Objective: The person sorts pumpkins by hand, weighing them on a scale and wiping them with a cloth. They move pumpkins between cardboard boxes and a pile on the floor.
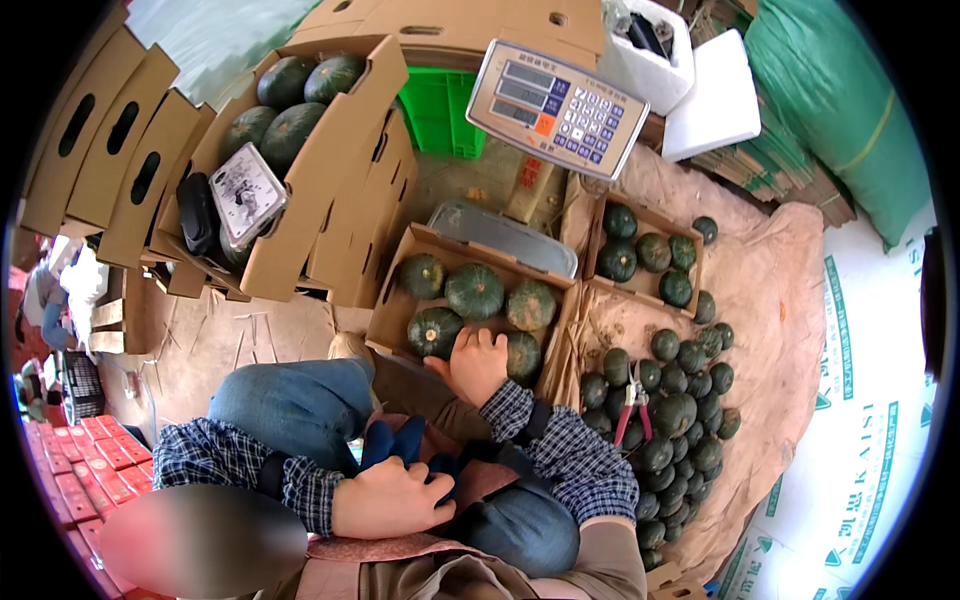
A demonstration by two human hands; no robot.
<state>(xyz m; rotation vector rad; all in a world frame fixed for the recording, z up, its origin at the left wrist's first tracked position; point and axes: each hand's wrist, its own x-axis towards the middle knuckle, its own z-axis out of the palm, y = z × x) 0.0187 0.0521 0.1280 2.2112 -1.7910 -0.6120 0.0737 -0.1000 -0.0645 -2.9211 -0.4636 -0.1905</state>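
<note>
My right hand [477, 366] reaches into an open cardboard box [387, 300], its fingers curled at the near side between two dark green squashes. One squash with a pale stem scar [435, 332] lies left of the hand, and another squash [523, 355] lies right of it. Whether the fingers grip anything is hidden. Behind them in the box sit a ribbed squash [475, 292], an orange-patched squash [531, 305] and a mottled squash [422, 276]. Over my lap, my left hand [396, 498] is closed around dark blue cloth [393, 442], partly covered by the fingers.
A platform scale's display [558, 109] rises behind its metal platform [502, 238]. Right lie a smaller squash box [637, 292], piled squashes [674, 415] and red-handled pruning shears [634, 405]. Left stands a tall squash carton [330, 172] beside stacked cartons [112, 142]. A green crate [442, 112] stands behind.
</note>
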